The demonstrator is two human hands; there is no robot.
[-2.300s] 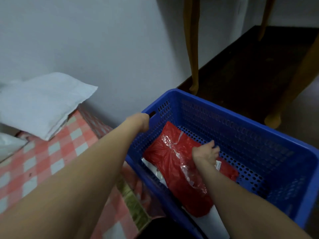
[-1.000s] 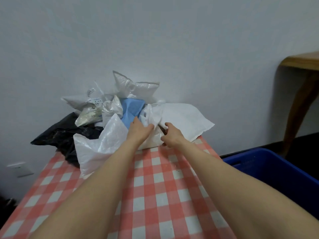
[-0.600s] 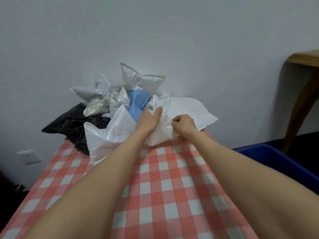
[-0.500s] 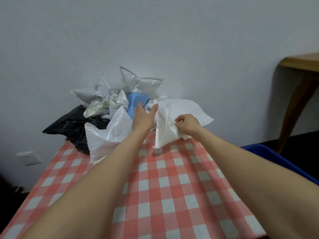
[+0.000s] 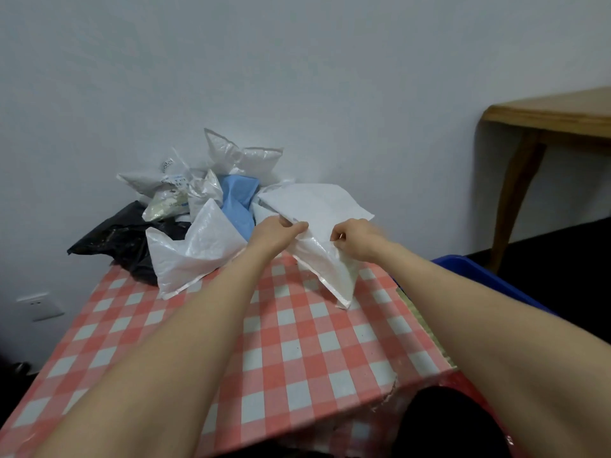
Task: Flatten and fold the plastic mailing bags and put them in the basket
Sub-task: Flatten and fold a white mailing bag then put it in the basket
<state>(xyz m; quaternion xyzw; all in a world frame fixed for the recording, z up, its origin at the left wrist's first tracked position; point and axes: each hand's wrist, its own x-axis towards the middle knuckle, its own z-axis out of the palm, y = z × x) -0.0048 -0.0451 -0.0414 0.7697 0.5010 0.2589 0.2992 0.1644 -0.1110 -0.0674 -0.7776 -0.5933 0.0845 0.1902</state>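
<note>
White plastic mailing bag (image 5: 325,262), thin and crinkled, hangs between both hands over the far end of the checked table (image 5: 297,352), lower corner at or near the cloth. Left hand (image 5: 276,231): grip pinched on the bag's upper edge. Right hand (image 5: 352,238): grip curled round the same edge, just beside. Judged light, limp and slippery; likely traps air and springs back from a crease. Best taken at the corners or along a sealed seam, then pressed flat with open palms. Pile of bags (image 5: 205,233) lies against the wall; blue basket (image 5: 469,276) sits low beside the table's right edge.
</note>
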